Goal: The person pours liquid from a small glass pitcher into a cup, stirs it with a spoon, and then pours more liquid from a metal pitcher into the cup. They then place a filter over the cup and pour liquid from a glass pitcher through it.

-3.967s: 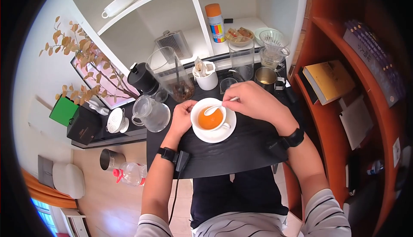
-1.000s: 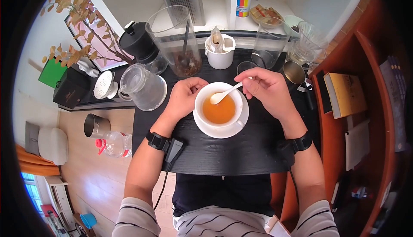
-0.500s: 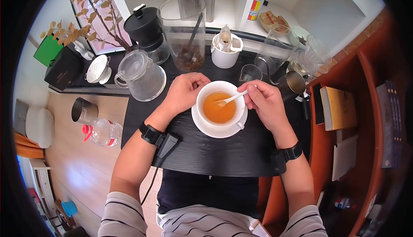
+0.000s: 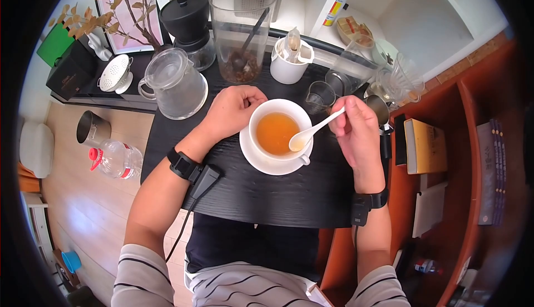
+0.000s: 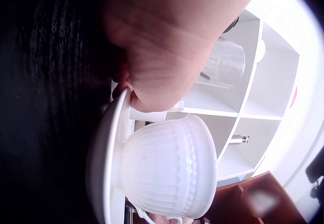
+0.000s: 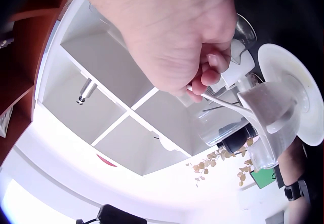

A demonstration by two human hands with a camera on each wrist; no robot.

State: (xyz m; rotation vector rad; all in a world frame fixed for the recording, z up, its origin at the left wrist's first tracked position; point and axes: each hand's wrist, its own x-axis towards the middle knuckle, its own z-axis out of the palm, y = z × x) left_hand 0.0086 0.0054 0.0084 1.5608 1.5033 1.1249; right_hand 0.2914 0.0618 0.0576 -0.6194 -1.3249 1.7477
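A white cup (image 4: 281,105) of orange-brown liquid (image 4: 275,131) stands on a white saucer (image 4: 251,156), its handle (image 4: 304,160) toward the lower right. My left hand (image 4: 231,109) pinches the saucer's left rim close to the cup; in the left wrist view the hand (image 5: 162,57) is at the edge of the saucer (image 5: 107,153), beside the ribbed cup (image 5: 167,165). Between thumb and fingers my right hand (image 4: 359,131) holds a white spoon (image 4: 322,123) by its handle end. The spoon's bowl is over the cup's right side; whether it touches the liquid I cannot tell.
Behind the cup are a white mug (image 4: 288,71), a small glass beaker (image 4: 320,96) and a tall glass container (image 4: 243,26). A glass jug (image 4: 177,87) and a black grinder (image 4: 186,20) stand at the left. Right of the table is a bookshelf (image 4: 464,134).
The spoon's bowl has moved from the middle of the liquid to the cup's right side, and my right hand has shifted right. My left hand has stayed at the saucer. The head view has shifted.
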